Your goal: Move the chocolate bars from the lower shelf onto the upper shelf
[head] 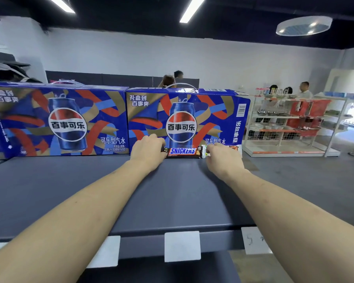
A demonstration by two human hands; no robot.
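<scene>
I hold one chocolate bar (182, 151) on the upper shelf (172, 190), left hand (147, 151) and right hand (221, 155) closed on its ends; the lower shelf is hidden.

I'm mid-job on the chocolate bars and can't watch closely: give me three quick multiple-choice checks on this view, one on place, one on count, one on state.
1. Where is the Snickers bar?
A. on the floor
B. on the dark shelf top against a Pepsi carton
C. on top of a carton

2. How many blank white label tags fully show on the shelf's front edge?
A. one
B. four
C. six

3. How do the hands meet the bar?
A. both far away
B. left hand and right hand at its two ends
C. one hand lifts it high

Answers: 1 B, it lies at the carton's base. 2 A, others are partly hidden by arms. 3 B, a hand sits at each end.
</scene>
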